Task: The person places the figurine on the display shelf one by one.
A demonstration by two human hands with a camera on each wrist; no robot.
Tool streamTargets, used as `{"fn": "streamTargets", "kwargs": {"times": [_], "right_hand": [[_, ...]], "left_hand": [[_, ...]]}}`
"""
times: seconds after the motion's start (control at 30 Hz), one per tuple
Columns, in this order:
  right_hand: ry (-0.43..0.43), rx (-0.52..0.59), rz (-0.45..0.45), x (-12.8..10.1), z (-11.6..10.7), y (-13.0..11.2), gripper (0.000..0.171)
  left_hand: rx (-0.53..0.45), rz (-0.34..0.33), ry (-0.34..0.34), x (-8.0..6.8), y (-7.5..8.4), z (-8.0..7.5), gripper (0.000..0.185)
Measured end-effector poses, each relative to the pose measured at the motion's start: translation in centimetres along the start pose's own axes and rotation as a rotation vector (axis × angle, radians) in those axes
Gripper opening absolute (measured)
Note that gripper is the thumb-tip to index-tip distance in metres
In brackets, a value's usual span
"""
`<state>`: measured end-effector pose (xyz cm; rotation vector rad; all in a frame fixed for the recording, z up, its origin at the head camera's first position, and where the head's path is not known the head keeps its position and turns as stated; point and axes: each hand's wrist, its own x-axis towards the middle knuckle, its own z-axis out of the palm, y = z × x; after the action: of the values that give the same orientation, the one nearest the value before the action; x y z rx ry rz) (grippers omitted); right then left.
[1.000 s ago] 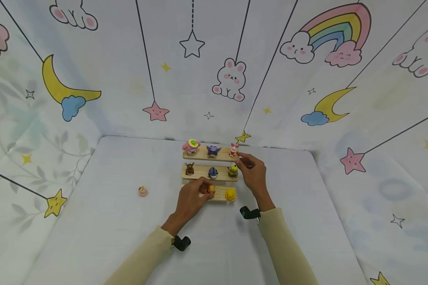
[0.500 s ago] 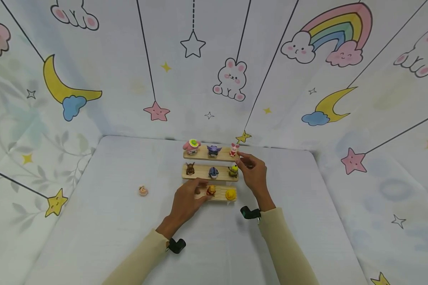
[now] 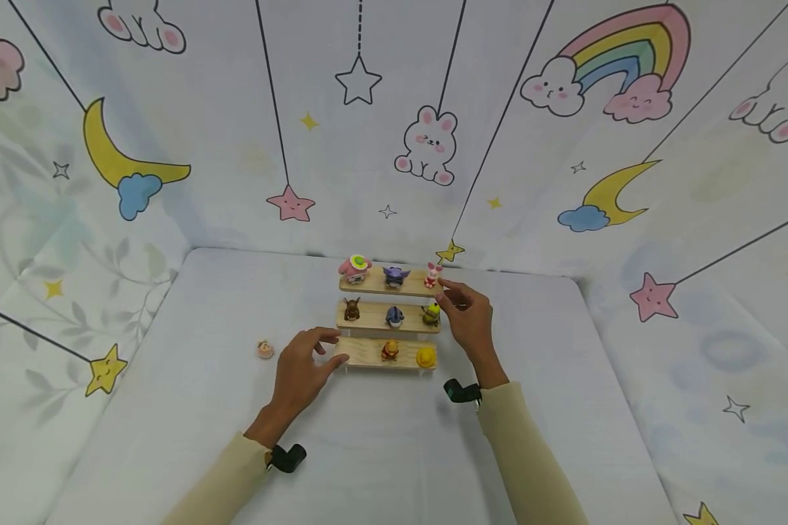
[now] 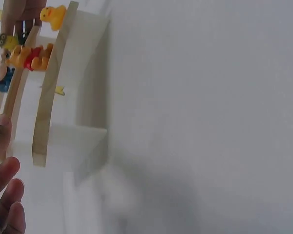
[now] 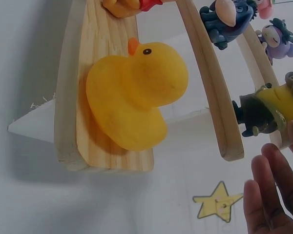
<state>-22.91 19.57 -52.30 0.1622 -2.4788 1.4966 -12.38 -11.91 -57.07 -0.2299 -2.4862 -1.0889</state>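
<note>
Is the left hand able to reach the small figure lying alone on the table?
Probably yes: the left hand is open, and only bare table lies between it and the figure.

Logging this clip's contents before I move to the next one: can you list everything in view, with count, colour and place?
three-tier wooden step shelf: 1, pale wood, middle of the table.
top-tier figures: 3; pink one with green hat left, purple middle, pink-white right.
middle-tier figures: 3; brown left, blue middle, yellow goggled right.
bottom-tier figures: 2; orange bear in red, yellow rubber duck at right end.
small pink loose figure: 1, on the table left of the shelf.
white cloth-covered table: 1.
cartoon-print backdrop: around the table.
left hand: open, fingers at bottom tier's left end.
right hand: by shelf's right side, holding nothing.
</note>
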Motion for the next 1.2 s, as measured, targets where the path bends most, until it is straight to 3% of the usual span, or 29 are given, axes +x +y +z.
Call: {"fn": "streamTargets", "kwargs": {"times": [0.33,0.67,1.03,1.2], "right_hand": [[0.001,0.007,-0.010,-0.1,0.0,-0.2,0.030],[0.006,0.005,-0.004,-0.1,0.0,-0.2,0.031],[0.004,0.006,0.004,-0.1,0.0,-0.2,0.030],[0.002,0.001,0.015,-0.2,0.0,-0.4,0.031]], "left_hand": [[0.124,-0.093,0.093,-0.9,-3.6,-3.0,0.046],[0.162,-0.225,0.212,-1.9,-6.9,-5.1,0.044],[0.204,-0.352,0.150,-2.3,-9.0,-4.9,0.035],[0.186,-0.342,0.131,-2.0,-8.8,-4.7,0.030]]}}
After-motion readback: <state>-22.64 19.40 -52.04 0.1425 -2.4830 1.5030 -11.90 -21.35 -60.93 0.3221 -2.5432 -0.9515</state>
